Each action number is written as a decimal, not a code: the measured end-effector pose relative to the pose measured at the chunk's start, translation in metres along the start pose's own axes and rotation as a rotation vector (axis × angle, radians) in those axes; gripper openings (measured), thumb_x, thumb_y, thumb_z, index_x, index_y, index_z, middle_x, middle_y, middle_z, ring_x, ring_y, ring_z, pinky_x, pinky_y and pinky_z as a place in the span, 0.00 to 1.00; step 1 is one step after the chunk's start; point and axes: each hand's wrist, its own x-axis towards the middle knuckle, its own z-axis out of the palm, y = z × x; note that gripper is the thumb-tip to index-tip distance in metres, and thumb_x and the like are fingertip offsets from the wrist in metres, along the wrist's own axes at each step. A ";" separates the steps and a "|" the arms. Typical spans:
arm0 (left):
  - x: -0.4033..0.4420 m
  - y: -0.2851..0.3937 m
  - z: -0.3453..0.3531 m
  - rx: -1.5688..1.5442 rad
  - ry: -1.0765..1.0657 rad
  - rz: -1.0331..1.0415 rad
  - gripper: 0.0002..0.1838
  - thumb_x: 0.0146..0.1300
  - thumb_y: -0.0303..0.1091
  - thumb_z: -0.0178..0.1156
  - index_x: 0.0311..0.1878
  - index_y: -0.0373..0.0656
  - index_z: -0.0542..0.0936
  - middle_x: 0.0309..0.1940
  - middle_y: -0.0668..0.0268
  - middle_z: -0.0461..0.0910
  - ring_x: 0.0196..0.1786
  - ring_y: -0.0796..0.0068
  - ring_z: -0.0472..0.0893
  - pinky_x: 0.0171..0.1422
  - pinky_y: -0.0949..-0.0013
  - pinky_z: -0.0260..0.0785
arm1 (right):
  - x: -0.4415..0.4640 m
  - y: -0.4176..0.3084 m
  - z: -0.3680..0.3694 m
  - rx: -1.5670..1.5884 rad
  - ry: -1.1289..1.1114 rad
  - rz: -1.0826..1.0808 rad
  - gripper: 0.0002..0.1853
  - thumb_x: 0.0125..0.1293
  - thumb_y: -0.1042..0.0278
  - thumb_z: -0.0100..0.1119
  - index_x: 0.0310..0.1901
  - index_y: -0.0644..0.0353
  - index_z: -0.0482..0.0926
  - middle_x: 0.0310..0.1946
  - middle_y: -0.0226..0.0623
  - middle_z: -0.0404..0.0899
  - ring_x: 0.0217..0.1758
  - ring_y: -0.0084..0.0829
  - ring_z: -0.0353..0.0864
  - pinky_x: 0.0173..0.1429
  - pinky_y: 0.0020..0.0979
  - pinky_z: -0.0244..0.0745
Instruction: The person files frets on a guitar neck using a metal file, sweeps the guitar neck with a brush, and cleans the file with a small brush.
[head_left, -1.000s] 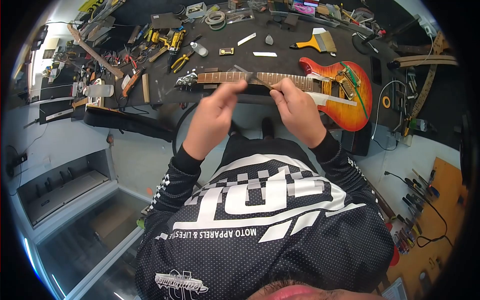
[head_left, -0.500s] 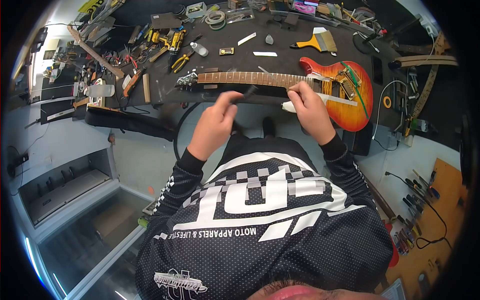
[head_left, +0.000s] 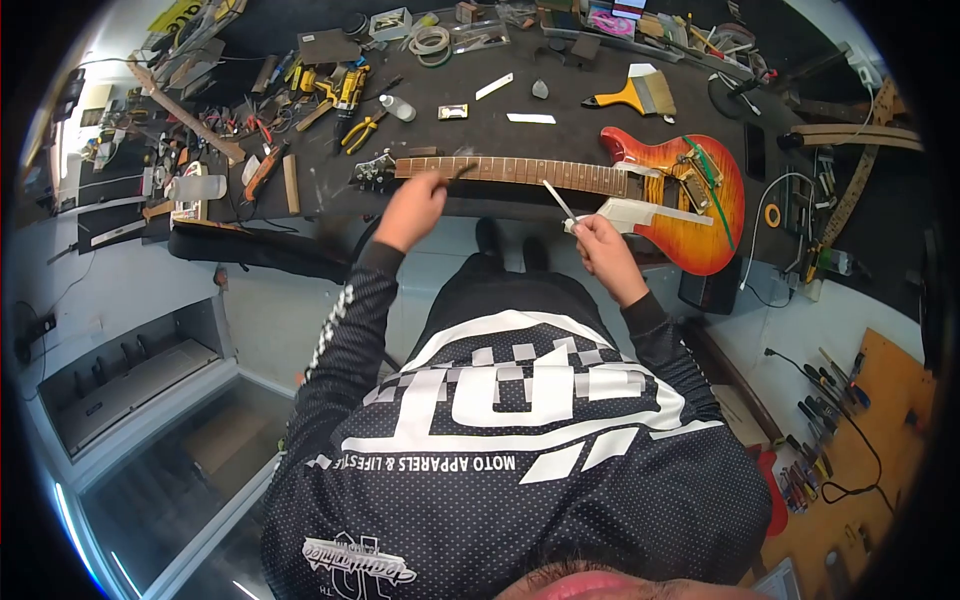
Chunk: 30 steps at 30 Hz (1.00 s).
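Note:
A sunburst electric guitar lies across the bench's front edge, its neck pointing left and green tape over the body. Pale masking tape and a metal rule lie on its body by the neck end. My left hand is over the headstock end of the fretboard, fingers closed on a small dark stick-like tool, too blurred to name. In front of the fretboard's body end, my right hand grips a slim metal file-like tool, its tip pointing up and left.
Behind the guitar lie a paintbrush, yellow-handled pliers, a small bottle and white strips. A yellow drill sits at the back left. An orange-handled knife lies on the left, a tape roll on the right.
My left hand has moved left along the neck with the dark tool. My right hand has shifted down and slightly left, off the fretboard, with the slim tool now plainly showing.

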 end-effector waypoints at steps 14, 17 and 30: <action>0.051 0.068 0.027 -1.062 -0.579 -0.026 0.24 0.85 0.31 0.63 0.79 0.40 0.72 0.46 0.65 0.85 0.46 0.77 0.86 0.50 0.69 0.82 | 0.081 -0.047 0.071 0.015 0.185 -0.228 0.10 0.86 0.63 0.66 0.52 0.63 0.82 0.45 0.25 0.82 0.50 0.18 0.78 0.57 0.25 0.74; 0.050 0.057 0.046 -1.183 -0.506 -0.074 0.23 0.86 0.30 0.62 0.78 0.38 0.73 0.43 0.64 0.86 0.42 0.77 0.86 0.47 0.71 0.81 | 0.097 -0.065 0.078 -0.039 0.060 -0.180 0.11 0.86 0.62 0.66 0.53 0.63 0.83 0.48 0.27 0.84 0.53 0.19 0.81 0.61 0.28 0.77; -0.030 0.022 0.039 -1.265 -0.061 -0.426 0.10 0.82 0.29 0.60 0.60 0.39 0.77 0.39 0.62 0.89 0.40 0.75 0.86 0.48 0.71 0.77 | 0.309 -0.116 -0.185 -1.906 0.203 -0.635 0.16 0.68 0.71 0.66 0.57 0.54 0.83 0.60 0.43 0.81 0.65 0.51 0.82 0.65 0.54 0.80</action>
